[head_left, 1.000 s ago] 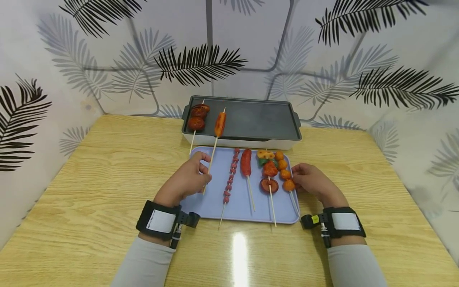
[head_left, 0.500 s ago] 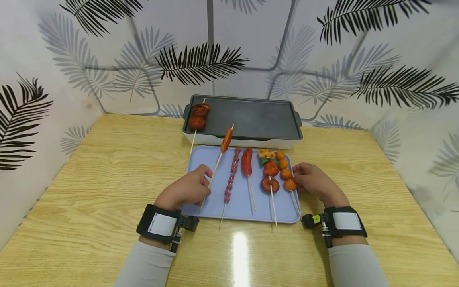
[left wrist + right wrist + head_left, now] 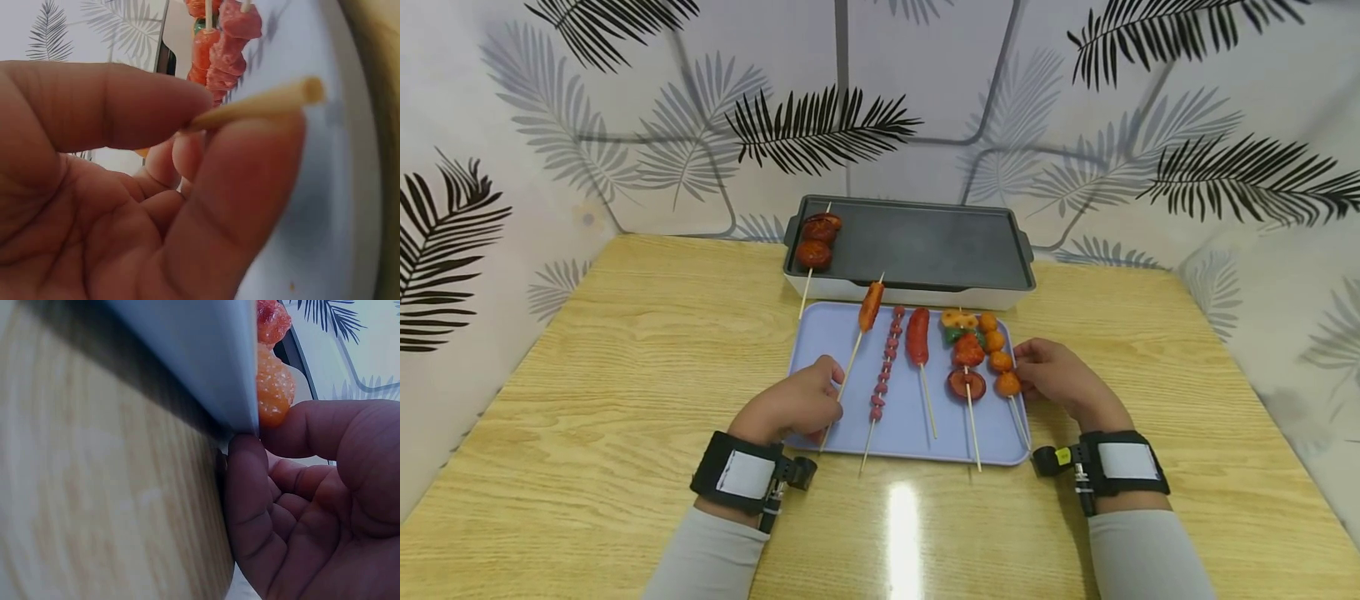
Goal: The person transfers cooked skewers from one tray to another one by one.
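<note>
My left hand [image 3: 801, 402] pinches the bamboo stick of a skewer [image 3: 871, 307] whose top carries one long orange-brown piece. It slants over the left part of the lavender tray [image 3: 820, 329], its tip overlapping the grill's front in the head view. In the left wrist view, the stick's blunt end [image 3: 275, 103] pokes out between thumb and finger. At the tray's right rim, my right hand [image 3: 1051, 377] grips the edge between thumb and fingers, close beside a skewer of orange balls [image 3: 1001, 362]. The right wrist view shows the tray's wall [image 3: 212, 362] in that grip.
On the tray lie a thin skewer of small pink pieces [image 3: 887, 367], a red sausage skewer [image 3: 917, 336] and a mixed skewer [image 3: 967, 350]. Behind it stands a dark grill pan [image 3: 932, 246] with a skewer of browned round pieces [image 3: 815, 253] at its left end.
My left hand has come down and toward me, bringing the skewer from over the grill's front to over the tray. My right hand keeps its hold on the tray's rim.
</note>
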Demonstrator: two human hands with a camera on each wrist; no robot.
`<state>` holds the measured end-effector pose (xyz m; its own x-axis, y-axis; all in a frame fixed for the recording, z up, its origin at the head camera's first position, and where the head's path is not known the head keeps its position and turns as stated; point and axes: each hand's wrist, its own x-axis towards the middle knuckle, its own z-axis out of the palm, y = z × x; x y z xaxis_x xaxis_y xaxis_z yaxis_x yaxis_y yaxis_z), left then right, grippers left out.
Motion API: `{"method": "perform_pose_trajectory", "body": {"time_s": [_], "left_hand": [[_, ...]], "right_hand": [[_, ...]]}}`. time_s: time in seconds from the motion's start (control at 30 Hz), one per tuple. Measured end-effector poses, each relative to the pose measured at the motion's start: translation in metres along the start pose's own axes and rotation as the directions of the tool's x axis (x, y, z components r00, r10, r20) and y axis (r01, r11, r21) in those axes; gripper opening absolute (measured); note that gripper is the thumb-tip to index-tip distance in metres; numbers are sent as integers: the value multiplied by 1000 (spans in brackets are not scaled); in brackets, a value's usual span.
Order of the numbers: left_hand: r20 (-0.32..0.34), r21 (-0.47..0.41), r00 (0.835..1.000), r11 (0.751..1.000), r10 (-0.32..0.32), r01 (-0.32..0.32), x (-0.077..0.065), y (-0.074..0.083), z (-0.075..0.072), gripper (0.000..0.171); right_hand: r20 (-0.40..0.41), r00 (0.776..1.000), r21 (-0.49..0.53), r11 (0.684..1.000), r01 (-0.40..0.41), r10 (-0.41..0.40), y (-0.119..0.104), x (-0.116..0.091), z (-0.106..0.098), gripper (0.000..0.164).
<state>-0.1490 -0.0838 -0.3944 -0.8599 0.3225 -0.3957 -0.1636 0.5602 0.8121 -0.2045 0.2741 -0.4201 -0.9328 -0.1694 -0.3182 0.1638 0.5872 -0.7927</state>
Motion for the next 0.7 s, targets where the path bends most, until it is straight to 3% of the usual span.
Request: {"method": "perform_pose_trajectory", "body": {"time_s": [0.13,0.7], "left_hand": [[7,-10,1000,1000,-5,5,-1,0,1,36],[11,110,1000,994,-23,21,-10,0,1,35]], "right_hand": [[-1,1000,-3,1000,1,-1,0,0,0,33],[6,1000,-6,1000,-7,7,-1,0,0,33]]}}
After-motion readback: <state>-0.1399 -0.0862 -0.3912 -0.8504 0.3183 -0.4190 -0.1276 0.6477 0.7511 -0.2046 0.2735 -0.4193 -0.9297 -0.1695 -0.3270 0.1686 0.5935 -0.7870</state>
